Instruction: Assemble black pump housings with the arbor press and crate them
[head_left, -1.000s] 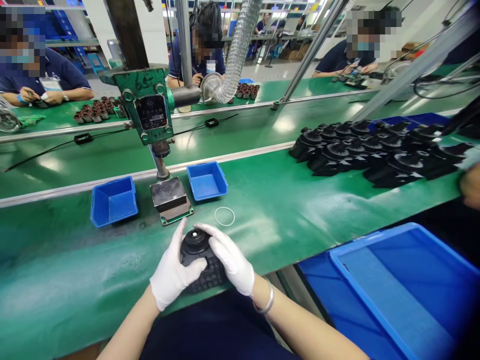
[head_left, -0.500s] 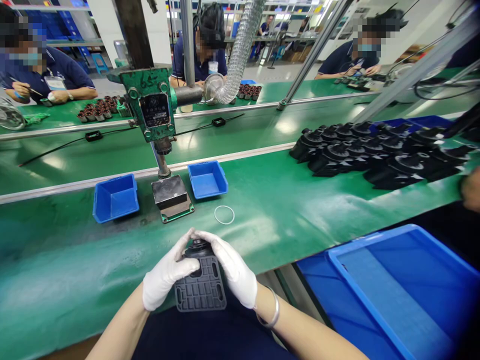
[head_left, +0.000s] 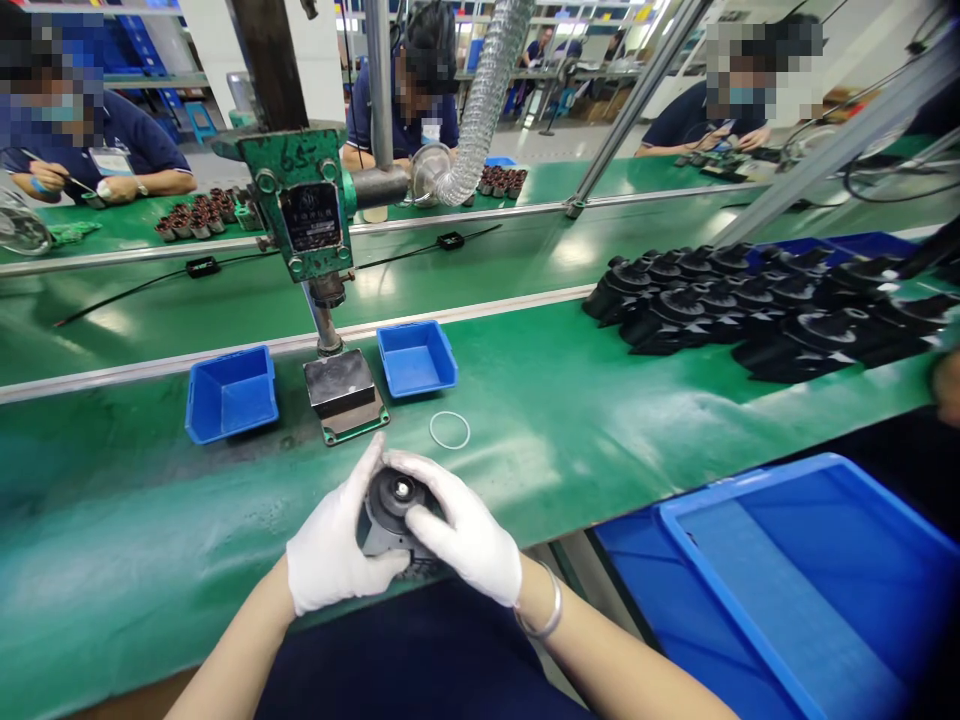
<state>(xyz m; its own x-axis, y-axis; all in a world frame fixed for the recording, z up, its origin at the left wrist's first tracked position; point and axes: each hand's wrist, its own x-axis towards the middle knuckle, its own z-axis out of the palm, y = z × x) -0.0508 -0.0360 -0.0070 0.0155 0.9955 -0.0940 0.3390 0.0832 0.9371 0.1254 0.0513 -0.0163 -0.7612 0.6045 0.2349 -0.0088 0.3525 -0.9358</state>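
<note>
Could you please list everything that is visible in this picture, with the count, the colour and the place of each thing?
black part: one, black, held in both hands at the near table edge
ring: one, whitish, on the green table just beyond the hands
small trays: two, blue, either side of the press base
press: one, green, behind the trays
pile of black parts: many, black, right on the table
large bin: one, blue, near right
hose: one, silver, top middle
co-workers: several, dark blue shirts, far side
left hand: white glove, on the part
right hand: white glove, on the part
</note>
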